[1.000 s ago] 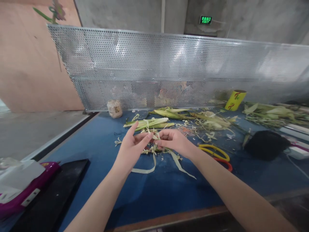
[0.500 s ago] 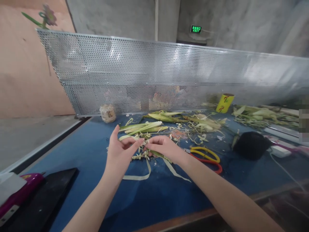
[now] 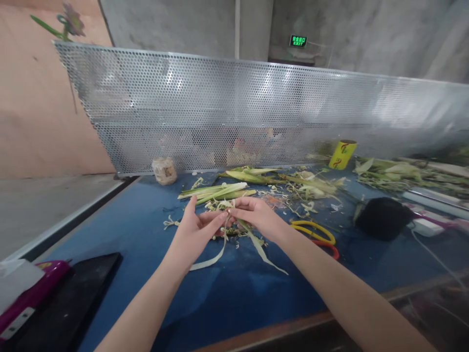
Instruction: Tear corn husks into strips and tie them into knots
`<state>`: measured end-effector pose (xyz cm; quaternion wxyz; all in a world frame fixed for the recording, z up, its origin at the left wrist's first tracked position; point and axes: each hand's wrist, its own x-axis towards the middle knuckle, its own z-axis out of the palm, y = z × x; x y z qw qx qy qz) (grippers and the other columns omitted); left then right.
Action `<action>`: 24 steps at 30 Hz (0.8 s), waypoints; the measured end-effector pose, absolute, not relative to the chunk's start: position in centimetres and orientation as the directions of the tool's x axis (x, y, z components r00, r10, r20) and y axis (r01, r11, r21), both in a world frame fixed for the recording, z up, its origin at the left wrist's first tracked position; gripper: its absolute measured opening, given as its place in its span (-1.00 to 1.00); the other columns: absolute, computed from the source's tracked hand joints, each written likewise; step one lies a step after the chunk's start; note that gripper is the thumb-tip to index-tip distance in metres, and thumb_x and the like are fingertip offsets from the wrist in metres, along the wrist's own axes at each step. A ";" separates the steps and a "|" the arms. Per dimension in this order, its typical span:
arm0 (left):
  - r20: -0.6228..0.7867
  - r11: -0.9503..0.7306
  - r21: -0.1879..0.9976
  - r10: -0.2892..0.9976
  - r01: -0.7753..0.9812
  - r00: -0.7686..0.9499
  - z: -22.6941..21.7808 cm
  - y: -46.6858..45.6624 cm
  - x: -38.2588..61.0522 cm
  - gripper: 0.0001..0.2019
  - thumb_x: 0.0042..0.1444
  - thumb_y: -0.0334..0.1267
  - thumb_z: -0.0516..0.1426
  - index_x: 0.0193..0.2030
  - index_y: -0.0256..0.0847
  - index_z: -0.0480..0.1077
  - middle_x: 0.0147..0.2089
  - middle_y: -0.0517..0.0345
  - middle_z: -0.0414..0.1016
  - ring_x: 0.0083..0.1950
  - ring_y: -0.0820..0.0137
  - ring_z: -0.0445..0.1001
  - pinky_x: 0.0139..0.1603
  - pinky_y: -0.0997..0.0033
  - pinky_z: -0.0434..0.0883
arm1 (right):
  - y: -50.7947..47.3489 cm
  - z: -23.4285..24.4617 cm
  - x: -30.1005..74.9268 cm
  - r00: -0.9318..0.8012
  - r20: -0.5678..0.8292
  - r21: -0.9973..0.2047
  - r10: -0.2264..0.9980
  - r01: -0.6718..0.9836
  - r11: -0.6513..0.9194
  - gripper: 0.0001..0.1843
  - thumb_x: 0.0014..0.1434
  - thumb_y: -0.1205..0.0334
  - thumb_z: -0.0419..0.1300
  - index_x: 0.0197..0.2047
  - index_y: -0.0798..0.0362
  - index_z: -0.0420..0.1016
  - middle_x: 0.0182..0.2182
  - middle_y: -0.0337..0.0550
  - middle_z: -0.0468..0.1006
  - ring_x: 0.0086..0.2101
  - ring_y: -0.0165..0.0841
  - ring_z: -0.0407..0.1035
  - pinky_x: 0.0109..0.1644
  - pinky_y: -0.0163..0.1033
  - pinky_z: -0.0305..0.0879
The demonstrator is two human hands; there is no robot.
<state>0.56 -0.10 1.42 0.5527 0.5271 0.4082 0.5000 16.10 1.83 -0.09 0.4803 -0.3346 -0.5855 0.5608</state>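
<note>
Left hand (image 3: 194, 231) and right hand (image 3: 256, 216) meet fingertip to fingertip, each grip pinched narrow on pale leaf strips (image 3: 210, 260) trailing below onto the surface (image 3: 146, 220); seemingly mid-plait, needing a firm hold at the crossing.

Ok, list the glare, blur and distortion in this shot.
Head view: glare patches flare on the perforated metal screen, whose top edge bows from wide-angle warp; head view: left hand, right hand and the leaf strips are fairly sharp; head view: the white box at the right edge is smeared, the exit sign barely legible.
</note>
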 end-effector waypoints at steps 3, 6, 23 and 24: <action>0.072 -0.054 0.992 0.985 -0.114 0.159 1.6 -0.3 0.3 0.03 -0.16 -0.37 0.27 0.32 -0.26 -0.35 -0.30 0.06 0.57 -0.32 0.41 0.51 -0.34 0.49 0.43 | 1.7 0.1 16.2 -0.290 0.192 -0.977 0.938 -0.144 0.156 -0.77 -0.09 0.11 0.30 -0.44 0.07 0.41 -0.53 -0.28 0.47 -0.55 -0.53 0.28 -0.47 -0.37 0.13; 0.081 -0.063 0.991 0.984 -0.114 0.162 1.7 -0.2 0.1 0.04 -0.23 -0.37 0.30 0.31 -0.30 -0.28 -0.41 0.18 0.55 -0.32 0.43 0.49 -0.27 0.48 0.40 | 1.6 0.3 16.1 -0.284 0.187 -0.980 0.941 -0.119 0.159 -0.81 -0.07 0.15 0.29 -0.44 0.06 0.41 -0.54 -0.28 0.46 -0.55 -0.53 0.27 -0.43 -0.35 0.15; 0.106 -0.104 0.994 0.979 -0.019 0.172 1.6 -0.3 -0.2 0.00 -0.29 -0.27 0.31 0.27 -0.39 -0.14 -0.57 0.34 0.41 -0.47 0.48 0.40 -0.32 0.43 0.35 | 1.5 0.8 16.5 -0.277 0.204 -0.979 0.939 -0.071 0.192 -0.81 -0.11 0.20 0.30 -0.43 0.09 0.42 -0.55 -0.27 0.45 -0.52 -0.50 0.30 -0.37 -0.32 0.20; 0.109 -0.108 0.994 0.979 -0.017 0.174 1.6 -0.3 -0.2 -0.01 -0.29 -0.27 0.31 0.27 -0.39 -0.13 -0.57 0.34 0.40 -0.47 0.48 0.40 -0.32 0.43 0.35 | 1.5 0.8 16.5 -0.283 0.208 -0.978 0.936 -0.071 0.196 -0.82 -0.10 0.21 0.30 -0.43 0.10 0.43 -0.56 -0.27 0.45 -0.54 -0.51 0.28 -0.39 -0.32 0.19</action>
